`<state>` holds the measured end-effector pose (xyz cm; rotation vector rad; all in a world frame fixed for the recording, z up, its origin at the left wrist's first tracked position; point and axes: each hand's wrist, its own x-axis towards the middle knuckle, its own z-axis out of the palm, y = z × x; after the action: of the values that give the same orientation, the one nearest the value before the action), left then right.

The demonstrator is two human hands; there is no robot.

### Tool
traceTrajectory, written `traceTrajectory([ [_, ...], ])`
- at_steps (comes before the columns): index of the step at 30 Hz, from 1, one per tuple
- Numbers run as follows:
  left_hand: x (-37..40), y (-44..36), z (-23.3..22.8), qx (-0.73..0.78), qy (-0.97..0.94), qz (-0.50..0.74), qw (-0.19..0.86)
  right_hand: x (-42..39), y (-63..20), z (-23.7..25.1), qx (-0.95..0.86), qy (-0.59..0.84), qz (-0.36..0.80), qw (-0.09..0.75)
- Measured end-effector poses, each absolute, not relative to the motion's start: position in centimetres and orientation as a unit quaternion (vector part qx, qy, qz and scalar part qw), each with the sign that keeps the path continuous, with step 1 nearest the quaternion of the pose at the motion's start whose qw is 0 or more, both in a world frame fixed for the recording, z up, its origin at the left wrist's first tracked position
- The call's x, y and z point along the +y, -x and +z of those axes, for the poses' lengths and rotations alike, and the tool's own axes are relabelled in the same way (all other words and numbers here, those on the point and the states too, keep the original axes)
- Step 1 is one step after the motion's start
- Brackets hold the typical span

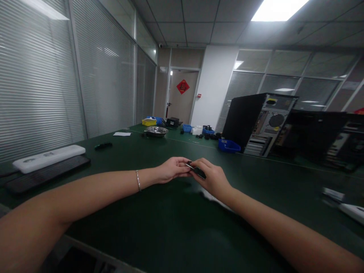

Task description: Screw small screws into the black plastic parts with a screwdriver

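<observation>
Fingers of the left hand (171,169) and right hand (215,179) pinch a dark piece (200,173) between them, over the table (133,227). I see its long axis slant from the left fingertips down toward the right palm; its front end I can't tell.

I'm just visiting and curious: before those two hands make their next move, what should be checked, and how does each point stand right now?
1. Left hand at the small dark item: ok, fingertips at its left end.
2. Right hand on the same item: ok, fingers and thumb around it.
3. What the item is: cannot tell, fingers cover much of it.
4. Space below the right wrist free of things: not ok, something white shows there, partly hidden.
5. Computer tower apart from the hands: ok, it stands farther back, to the right.
</observation>
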<state>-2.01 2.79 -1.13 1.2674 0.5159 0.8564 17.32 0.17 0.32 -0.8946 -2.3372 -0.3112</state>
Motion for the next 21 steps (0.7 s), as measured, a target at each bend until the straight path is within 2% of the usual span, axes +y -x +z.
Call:
traceTrajectory([
  [13,2.7,2.3,-1.0,0.181,-0.566,0.353,0.722,-0.1,-17.4,-0.2,-0.879,0.291,-0.101,0.365],
  [21,2.3,1.9,-0.9,0.222,-0.572,0.361,0.703,0.2,-17.3,-0.8,-0.879,0.304,-0.099,0.354],
])
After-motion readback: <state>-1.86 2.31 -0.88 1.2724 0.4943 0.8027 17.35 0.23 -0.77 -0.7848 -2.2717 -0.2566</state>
